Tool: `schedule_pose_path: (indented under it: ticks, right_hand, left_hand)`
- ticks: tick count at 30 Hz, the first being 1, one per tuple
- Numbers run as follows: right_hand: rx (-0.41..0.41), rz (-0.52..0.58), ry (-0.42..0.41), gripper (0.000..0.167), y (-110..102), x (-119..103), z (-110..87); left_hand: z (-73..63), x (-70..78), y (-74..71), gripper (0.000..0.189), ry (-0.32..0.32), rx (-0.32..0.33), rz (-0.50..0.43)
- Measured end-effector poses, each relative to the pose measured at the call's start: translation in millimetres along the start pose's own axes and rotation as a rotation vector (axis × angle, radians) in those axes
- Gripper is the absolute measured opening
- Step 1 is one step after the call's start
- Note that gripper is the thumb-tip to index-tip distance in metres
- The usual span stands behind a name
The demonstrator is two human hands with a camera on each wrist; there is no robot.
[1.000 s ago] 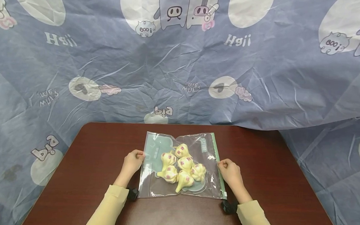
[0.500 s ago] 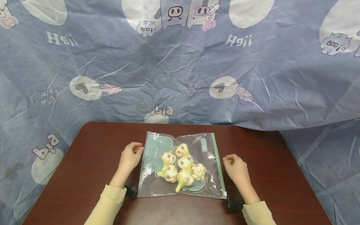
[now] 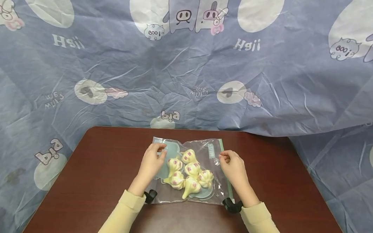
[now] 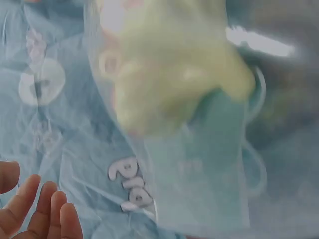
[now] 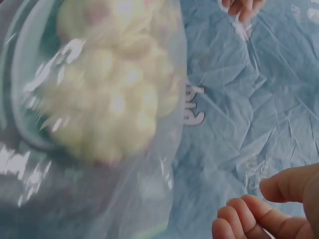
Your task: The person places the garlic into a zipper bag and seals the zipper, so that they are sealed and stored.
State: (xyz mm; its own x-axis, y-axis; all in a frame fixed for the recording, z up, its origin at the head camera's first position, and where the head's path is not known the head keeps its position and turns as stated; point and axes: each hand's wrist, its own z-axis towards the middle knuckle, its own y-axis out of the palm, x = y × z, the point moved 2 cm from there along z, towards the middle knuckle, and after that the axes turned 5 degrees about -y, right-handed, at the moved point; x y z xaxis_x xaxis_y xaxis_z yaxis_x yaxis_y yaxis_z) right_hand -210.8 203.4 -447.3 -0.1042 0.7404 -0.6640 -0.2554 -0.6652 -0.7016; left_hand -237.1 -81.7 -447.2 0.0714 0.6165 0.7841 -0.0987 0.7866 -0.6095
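A clear zip bag [image 3: 200, 145] lies flat on the table in the head view, with a green strip [image 3: 221, 144] along its right edge. Several garlic bulbs [image 3: 191, 169] with pinkish marks show through it, along with pale teal areas [image 3: 173, 149]. My left hand [image 3: 152, 160] hovers over the bag's left part, fingers loosely bent and holding nothing. Over the right edge is my right hand [image 3: 233, 165], its thumb near the fingers. In the right wrist view that thumb [image 5: 284, 185] stands apart from the fingertips, with nothing between. The bulbs look blurred in both wrist views.
The dark red-brown table [image 3: 107, 168] extends to both sides of the bag. Behind it hangs a wrinkled blue cloth [image 3: 163, 69] with cartoon prints. A black wrist device [image 3: 150, 196] sits on the left wrist, another black device [image 3: 231, 205] on the right.
Both hands let go of the bag's side edges and drew slightly outward. They have since moved inward and farther up, now over the bag. The bag and garlic bulbs stay in place.
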Motion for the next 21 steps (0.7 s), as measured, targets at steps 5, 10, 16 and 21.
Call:
schedule_pose_path:
  ticks: [5,10,16,21]
  right_hand:
    - [-0.002,0.025,-0.012,0.017,10,-10,4.0]
    - [-0.007,0.046,-0.008,0.019,15,-14,5.4]
    - [0.000,0.053,-0.017,0.018,19,-16,7.2]
    - [-0.004,0.053,-0.035,0.017,26,-19,11.3]
  left_hand:
    - [-3.5,10.1,18.7,0.024,0.048,-0.018,0.041]
    - [-4.8,14.1,27.5,0.024,0.061,-0.021,0.045]
    - [-4.9,17.0,30.1,0.024,0.083,0.005,0.065]
    - [-2.5,25.5,33.1,0.025,0.144,0.045,0.121]
